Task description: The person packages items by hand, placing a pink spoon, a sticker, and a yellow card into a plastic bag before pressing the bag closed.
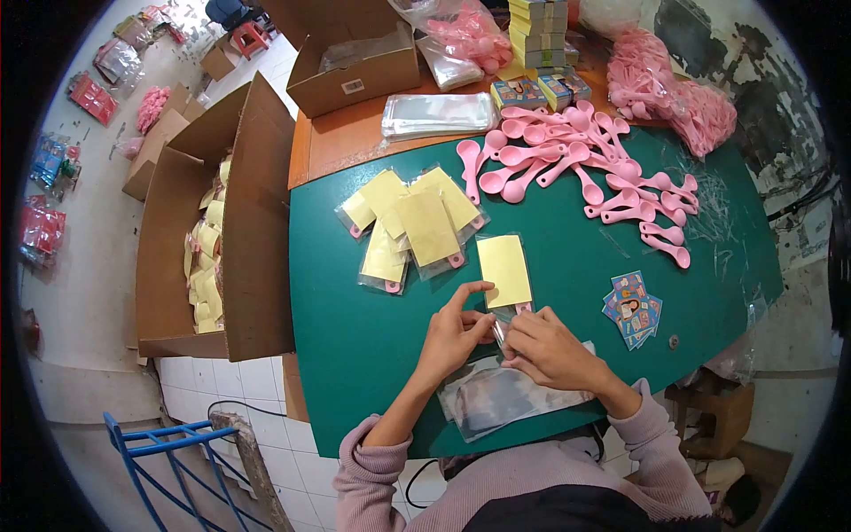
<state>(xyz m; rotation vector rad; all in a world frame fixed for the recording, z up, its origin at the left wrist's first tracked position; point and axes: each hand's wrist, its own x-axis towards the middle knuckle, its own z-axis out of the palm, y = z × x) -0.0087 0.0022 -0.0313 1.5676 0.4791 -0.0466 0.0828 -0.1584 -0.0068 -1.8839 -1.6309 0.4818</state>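
Note:
A clear plastic bag [525,238] with a yellow card [504,271] inside lies in front of me, and a bit of pink handle shows at the card's lower edge. My left hand [455,335] pinches the bag's near end, its index finger stretched toward the card. My right hand [551,351] is closed on the same end from the other side. Between the fingertips the plastic looks folded or bunched. Flat clear bags [505,403] lie under and below my hands. To the left is a group of bagged yellow cards [425,229] with pink spoon handles showing.
Many pink spoons [567,155] spread over the green table [355,310]. Blue printed cards [631,310] lie at right. Behind are a stack of clear bags [441,115], card stacks [538,40] and bagged spoons [643,71]. A cardboard box [259,230] of yellow-card packs stands left.

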